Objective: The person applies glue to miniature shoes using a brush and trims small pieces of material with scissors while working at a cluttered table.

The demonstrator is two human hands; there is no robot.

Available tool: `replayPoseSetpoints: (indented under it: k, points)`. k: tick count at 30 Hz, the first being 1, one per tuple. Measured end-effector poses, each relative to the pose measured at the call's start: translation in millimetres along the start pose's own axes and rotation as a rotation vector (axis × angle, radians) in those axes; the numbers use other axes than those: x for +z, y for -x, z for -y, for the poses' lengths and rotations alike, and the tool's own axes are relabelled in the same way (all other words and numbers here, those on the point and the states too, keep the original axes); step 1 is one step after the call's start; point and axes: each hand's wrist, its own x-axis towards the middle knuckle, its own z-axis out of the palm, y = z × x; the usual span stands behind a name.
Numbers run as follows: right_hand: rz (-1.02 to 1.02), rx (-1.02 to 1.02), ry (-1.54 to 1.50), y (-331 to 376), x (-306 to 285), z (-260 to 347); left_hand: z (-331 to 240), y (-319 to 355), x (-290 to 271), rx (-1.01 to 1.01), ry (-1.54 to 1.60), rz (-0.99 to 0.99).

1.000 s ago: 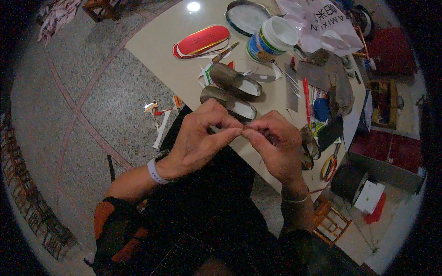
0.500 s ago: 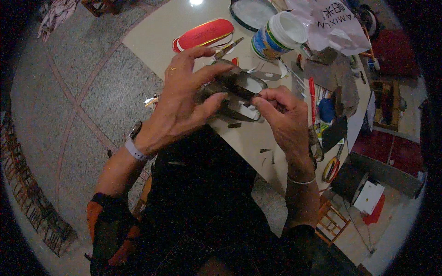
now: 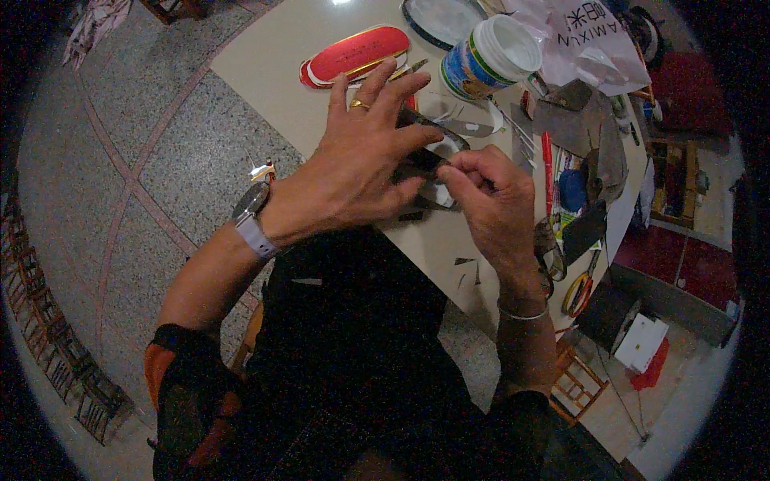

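My left hand (image 3: 361, 152), with a ring on one finger, is spread over a dark, curved piece of material (image 3: 431, 157) at the table's edge. Its fingers are apart, and it hides much of that piece. Pale surfaces show inside the piece's dark border. My right hand (image 3: 499, 192) pinches the piece's right end between thumb and forefinger. What kind of article it is, I cannot make out. Beyond my left hand lie red insole-shaped pieces (image 3: 361, 54) with pale edges. Small dark scraps (image 3: 464, 261) lie near the table's front edge.
An open white tub (image 3: 481, 60) with a coloured label stands behind my hands, beside a round dish (image 3: 443, 20). At the right are a plastic bag (image 3: 589, 36), grey cloth (image 3: 605, 132), a red pen (image 3: 548, 160) and scissors (image 3: 579, 295). Speckled floor (image 3: 184, 152) lies left.
My left hand has shifted to the right and spread its fingers wider, covering more of the dark piece. My right hand stays pinched in nearly the same spot.
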Motion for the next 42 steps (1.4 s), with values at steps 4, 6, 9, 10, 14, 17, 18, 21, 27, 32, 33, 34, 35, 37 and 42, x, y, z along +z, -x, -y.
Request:
replayPoseSetpoints:
  k: [4, 6, 9, 10, 14, 17, 18, 21, 27, 32, 33, 34, 35, 37, 42]
  points:
    - [-0.009, -0.041, 0.079, 1, 1, -1, -4, -4, -4, -0.020, -0.048, 0.094]
    - [0.010, -0.025, 0.106, 1, 1, -2, -3, -5, -2, -0.024, -0.041, 0.097]
    - [0.005, -0.015, 0.126, 0, 3, -5, -1, -6, 4, 0.000, -0.013, 0.044]
    - [0.008, -0.009, 0.121, 0, 3, -5, 0, -6, 6, 0.014, 0.000, 0.018]
    - [0.010, -0.010, 0.095, -1, 4, -6, 1, -8, 8, 0.003, -0.015, 0.046]
    - [-0.001, -0.019, 0.088, -1, 4, -6, 0, -9, 11, 0.003, -0.016, 0.037]
    - [-0.005, -0.022, 0.088, 0, 4, -7, 0, -9, 11, 0.006, -0.009, 0.034]
    - [0.001, -0.020, 0.105, -1, 4, -7, 0, -9, 11, 0.004, 0.011, 0.029]
    - [0.007, -0.016, 0.125, -1, 4, -4, 0, -9, 15, 0.000, 0.011, 0.014]
    - [0.017, 0.002, 0.142, -2, 3, -2, 0, -11, 13, 0.003, 0.028, 0.012]
    - [0.022, 0.013, 0.153, -3, 3, -2, 2, -11, 15, 0.008, 0.033, 0.007]
    - [0.006, -0.005, 0.137, -3, 3, -3, 3, -12, 16, 0.012, 0.036, 0.002]
    - [-0.010, -0.022, 0.121, -2, 4, -6, 2, -12, 16, 0.010, 0.043, 0.005]
    - [-0.038, -0.018, 0.104, -2, 5, -6, 2, -12, 15, 0.003, 0.058, 0.010]
    - [-0.161, 0.158, -0.031, 3, 2, 7, 5, -12, 17, 0.020, 0.056, 0.013]
